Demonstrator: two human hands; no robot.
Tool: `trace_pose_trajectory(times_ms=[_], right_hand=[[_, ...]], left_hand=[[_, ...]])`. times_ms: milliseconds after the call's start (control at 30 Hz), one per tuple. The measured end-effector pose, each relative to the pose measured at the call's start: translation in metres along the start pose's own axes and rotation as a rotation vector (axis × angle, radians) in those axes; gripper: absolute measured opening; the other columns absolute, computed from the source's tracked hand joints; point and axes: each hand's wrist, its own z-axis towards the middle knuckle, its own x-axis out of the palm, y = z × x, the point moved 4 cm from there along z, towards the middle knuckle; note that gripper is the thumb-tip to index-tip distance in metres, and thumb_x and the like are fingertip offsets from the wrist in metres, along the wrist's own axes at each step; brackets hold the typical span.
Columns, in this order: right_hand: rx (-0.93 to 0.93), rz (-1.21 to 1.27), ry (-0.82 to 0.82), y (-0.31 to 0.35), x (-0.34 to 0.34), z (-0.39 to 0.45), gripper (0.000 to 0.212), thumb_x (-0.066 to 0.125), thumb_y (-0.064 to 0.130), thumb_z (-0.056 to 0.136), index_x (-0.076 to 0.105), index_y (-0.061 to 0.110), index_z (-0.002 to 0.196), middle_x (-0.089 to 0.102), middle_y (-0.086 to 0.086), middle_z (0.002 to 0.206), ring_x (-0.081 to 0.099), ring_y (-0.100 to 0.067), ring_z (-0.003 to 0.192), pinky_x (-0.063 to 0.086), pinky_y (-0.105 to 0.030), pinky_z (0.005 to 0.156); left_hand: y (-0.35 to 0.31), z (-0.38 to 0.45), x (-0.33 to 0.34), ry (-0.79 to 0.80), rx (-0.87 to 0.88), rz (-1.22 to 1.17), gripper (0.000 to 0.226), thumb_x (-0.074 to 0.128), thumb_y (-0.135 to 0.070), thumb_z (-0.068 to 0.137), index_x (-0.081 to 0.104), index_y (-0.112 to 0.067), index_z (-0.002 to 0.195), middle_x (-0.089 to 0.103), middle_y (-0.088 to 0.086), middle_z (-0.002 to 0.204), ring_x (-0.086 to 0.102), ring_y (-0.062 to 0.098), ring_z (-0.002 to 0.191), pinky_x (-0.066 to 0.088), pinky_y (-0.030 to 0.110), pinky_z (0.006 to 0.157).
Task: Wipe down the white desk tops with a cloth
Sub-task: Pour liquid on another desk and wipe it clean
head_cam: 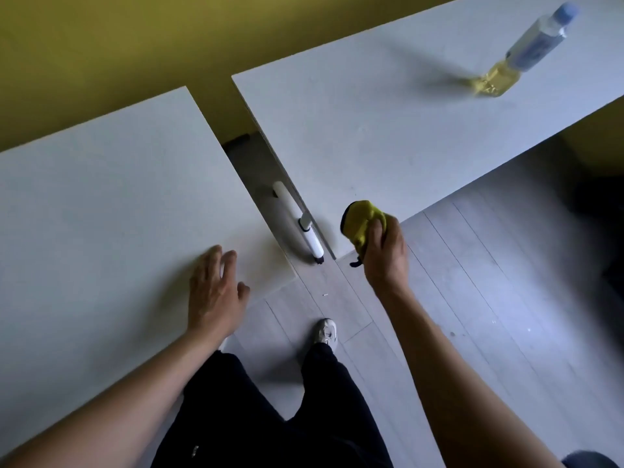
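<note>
Your right hand [385, 251] grips bunched yellow cloth [363, 221] at near left corner of right counter [405, 136]. Left hand [216, 288] relaxed, fingers spread, over left counter [101, 197] near edge. Right counter closest.

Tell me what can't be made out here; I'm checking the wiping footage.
- Bottle: blurred in the head view, label unreadable.
- Yellow cloth: bunched in the right hand, whose fingers cover its lower part.
- Right desk: far end cut off by the frame edge.
</note>
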Motion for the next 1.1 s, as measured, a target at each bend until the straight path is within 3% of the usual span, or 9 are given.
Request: trace_pose_trajectory(times_ms=[100, 200, 300, 467, 600, 767, 933, 1033, 1100], right_hand=[[-0.179, -0.051, -0.028, -0.013, -0.024, 0.042, 0.03, 0.039, 0.037, 0.105, 0.055, 0.019, 0.123, 0.057, 0.0, 0.107, 0.052, -0.026, 0.104, 0.048, -0.046, 0.09], [-0.394, -0.234, -0.05, -0.021, -0.037, 0.079, 0.044, 0.037, 0.041, 0.103, 0.052, 0.014, 0.135, 0.059, -0.01, 0.119, 0.049, -0.029, 0.108, 0.041, -0.043, 0.095], [-0.521, -0.353, -0.001, -0.041, -0.03, 0.114, 0.05, 0.045, 0.037, 0.098, 0.05, 0.016, 0.143, 0.057, -0.009, 0.129, 0.049, -0.033, 0.113, 0.041, -0.043, 0.098], [-0.656, -0.462, 0.135, -0.08, 0.017, 0.128, 0.049, 0.052, 0.044, 0.101, 0.052, 0.027, 0.147, 0.044, -0.008, 0.156, 0.036, -0.03, 0.146, 0.03, -0.046, 0.119], [-0.842, -0.374, 0.217, -0.064, 0.051, 0.093, 0.049, 0.052, 0.038, 0.101, 0.053, 0.018, 0.146, 0.042, -0.015, 0.157, 0.033, -0.033, 0.148, 0.024, -0.049, 0.122], [-1.044, -0.3, 0.33, -0.041, 0.084, 0.049, 0.043, 0.055, 0.031, 0.104, 0.055, 0.02, 0.145, 0.045, -0.01, 0.155, 0.035, -0.027, 0.149, 0.029, -0.049, 0.12], [-1.029, -0.346, 0.385, -0.061, 0.063, 0.084, 0.05, 0.055, 0.036, 0.104, 0.046, 0.023, 0.151, 0.037, -0.008, 0.161, 0.027, -0.024, 0.152, 0.021, -0.046, 0.124], [-0.843, -0.341, 0.231, -0.09, 0.026, 0.141, 0.045, 0.053, 0.021, 0.103, 0.051, 0.02, 0.148, 0.038, -0.012, 0.159, 0.03, -0.029, 0.151, 0.024, -0.045, 0.123], [-0.678, -0.389, 0.108, -0.105, -0.003, 0.184, 0.045, 0.046, 0.025, 0.105, 0.048, 0.02, 0.15, 0.035, -0.014, 0.161, 0.029, -0.031, 0.151, 0.024, -0.045, 0.123]], left_hand=[[-0.044, -0.011, 0.014, -0.078, 0.041, -0.021, 0.057, 0.061, -0.021, 0.087, 0.056, -0.003, 0.14, 0.048, 0.023, 0.152, 0.049, 0.046, 0.136, 0.046, 0.057, 0.107], [-0.097, -0.019, 0.027, -0.112, 0.197, -0.027, 0.061, 0.038, -0.028, 0.092, 0.056, -0.004, 0.145, 0.051, 0.017, 0.154, 0.048, 0.04, 0.141, 0.04, 0.051, 0.115], [-0.138, -0.015, 0.039, -0.085, 0.237, -0.037, 0.062, 0.035, -0.028, 0.094, 0.052, -0.009, 0.15, 0.049, 0.011, 0.158, 0.044, 0.036, 0.146, 0.034, 0.047, 0.119], [-0.163, 0.003, 0.052, -0.007, 0.194, -0.038, 0.066, 0.024, -0.031, 0.097, 0.041, -0.014, 0.158, 0.042, 0.003, 0.164, 0.034, 0.031, 0.153, 0.036, 0.047, 0.12], [-0.161, 0.006, 0.054, -0.018, 0.192, -0.035, 0.063, 0.029, -0.027, 0.096, 0.045, -0.013, 0.155, 0.049, 0.004, 0.158, 0.039, 0.031, 0.15, 0.037, 0.045, 0.118], [-0.16, -0.001, 0.051, -0.152, 0.153, -0.063, 0.045, 0.043, -0.015, 0.093, 0.063, -0.008, 0.133, 0.059, 0.01, 0.145, 0.053, 0.035, 0.136, 0.042, 0.046, 0.109], [-0.174, -0.002, 0.061, -0.149, 0.26, -0.018, 0.056, 0.043, -0.015, 0.097, 0.049, -0.011, 0.153, 0.042, 0.005, 0.163, 0.042, 0.032, 0.147, 0.037, 0.045, 0.116], [-0.179, 0.001, 0.07, -0.084, 0.239, 0.037, 0.063, 0.036, -0.022, 0.098, 0.037, -0.014, 0.161, 0.034, 0.001, 0.168, 0.036, 0.031, 0.152, 0.036, 0.047, 0.119], [-0.179, -0.001, 0.074, -0.064, 0.212, 0.047, 0.065, 0.038, -0.022, 0.098, 0.031, -0.016, 0.163, 0.028, -0.001, 0.171, 0.033, 0.03, 0.153, 0.036, 0.047, 0.12]])
